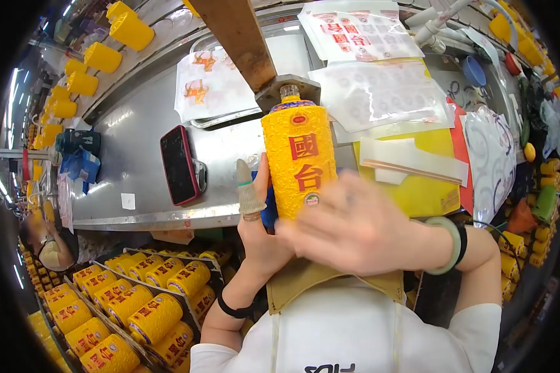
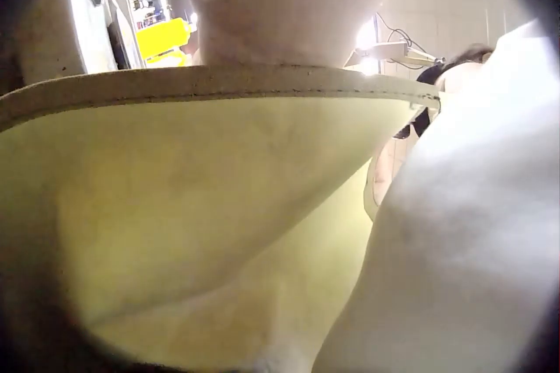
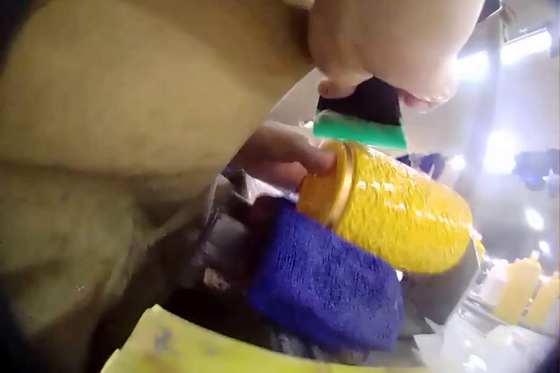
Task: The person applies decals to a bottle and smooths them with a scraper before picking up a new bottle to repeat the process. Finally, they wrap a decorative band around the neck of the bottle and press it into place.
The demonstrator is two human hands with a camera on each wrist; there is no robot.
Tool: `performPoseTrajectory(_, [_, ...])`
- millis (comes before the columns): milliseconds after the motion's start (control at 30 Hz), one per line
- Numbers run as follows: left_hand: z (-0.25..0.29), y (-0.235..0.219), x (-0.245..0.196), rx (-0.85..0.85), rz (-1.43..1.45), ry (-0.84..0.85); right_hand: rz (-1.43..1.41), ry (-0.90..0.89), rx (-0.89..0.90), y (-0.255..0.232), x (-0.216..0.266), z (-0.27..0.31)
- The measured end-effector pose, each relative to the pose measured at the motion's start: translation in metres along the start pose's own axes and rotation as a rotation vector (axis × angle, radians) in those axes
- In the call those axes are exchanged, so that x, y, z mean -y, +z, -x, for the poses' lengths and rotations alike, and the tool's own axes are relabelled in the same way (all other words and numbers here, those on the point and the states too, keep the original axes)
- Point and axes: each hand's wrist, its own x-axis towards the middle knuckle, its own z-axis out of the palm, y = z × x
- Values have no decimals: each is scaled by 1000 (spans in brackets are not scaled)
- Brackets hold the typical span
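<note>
A yellow embossed bottle (image 1: 298, 161) with red characters lies with its neck at a metal fitting (image 1: 288, 92). Beside its lower left side is my left hand (image 1: 258, 230), two fingers extended, one in a pale finger cover; in the right wrist view this hand (image 3: 280, 154) touches the base of the bottle (image 3: 394, 207). My right hand (image 1: 348, 230), blurred, is over the bottle's lower end. From the right wrist, my hand (image 3: 394, 23) pinches a black scraper (image 3: 367, 102) with a green edge against the bottle. A blue cloth pad (image 3: 328, 290) sits below. The left wrist view shows mostly apron (image 2: 201, 198).
A phone (image 1: 179, 165) lies on the metal table (image 1: 130, 161) at left. Printed sheets (image 1: 361, 31), clear film (image 1: 386, 93) and a yellow sheet (image 1: 417, 193) lie at right. Racked yellow bottles (image 1: 155, 317) stand lower left. A brown beam (image 1: 239, 40) reaches the fitting. Another person (image 1: 53, 245) is at far left.
</note>
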Motion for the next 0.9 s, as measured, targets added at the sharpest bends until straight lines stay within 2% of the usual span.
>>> performPoseTrajectory(33, [-1, -1, -2, 19, -124, 103, 83, 86, 54, 1, -10, -11])
performPoseTrajectory(67, [-2, -3, -4, 37, -248, 207, 110, 135, 20, 6, -25, -20])
performPoseTrajectory(133, [-1, -4, -5, 33, -274, 200, 281, 150, -154, -2, -57, -48])
performPoseTrajectory(200, [-3, -3, -7, 48, -238, 193, 338, 195, -155, -13, -75, -56])
performPoseTrajectory(267, [-3, -4, -6, 63, -224, 162, 243, 270, -389, -18, -82, -56])
performPoseTrajectory(300, [-1, -3, -3, 65, -150, 123, 20, 414, -345, -25, -72, -52])
performPoseTrajectory(333, [0, -2, -2, 68, -76, 82, 19, 415, -340, -21, -70, -44])
performPoseTrajectory(400, [0, -3, -1, 86, -97, 87, -492, 590, -509, -3, -65, -24])
performPoseTrajectory(467, [0, -4, 0, 103, -122, 90, -922, 928, -367, -1, -48, 0])
performPoseTrajectory(567, [0, -6, -2, 102, -64, 43, -1058, 1019, -337, 20, -28, 23])
performPoseTrajectory(600, [-2, -9, -6, 158, 40, 28, -1053, 1037, -318, 23, -22, 28])
performPoseTrajectory(633, [-3, -10, -8, 212, 144, 15, -1116, 1141, -297, 25, -17, 32])
performPoseTrajectory(667, [-2, -10, -9, 208, 145, 13, -1116, 1142, -292, 26, -13, 33])
performPoseTrajectory(733, [-2, -10, -10, 142, 476, -177, -1138, 1207, -264, 28, -5, 34])
performPoseTrajectory(767, [-4, -9, -13, 127, 552, -213, -1086, 1166, -291, 31, -3, 33])
performPoseTrajectory(800, [-6, -7, -16, 125, 554, -213, -1085, 1166, -288, 32, -2, 32])
performPoseTrajectory(867, [-10, -5, -22, 88, 587, -315, -1012, 1126, -271, 34, 0, 30])
performPoseTrajectory(900, [-10, -6, -20, 129, 543, -275, -1012, 1127, -267, 35, 0, 29])
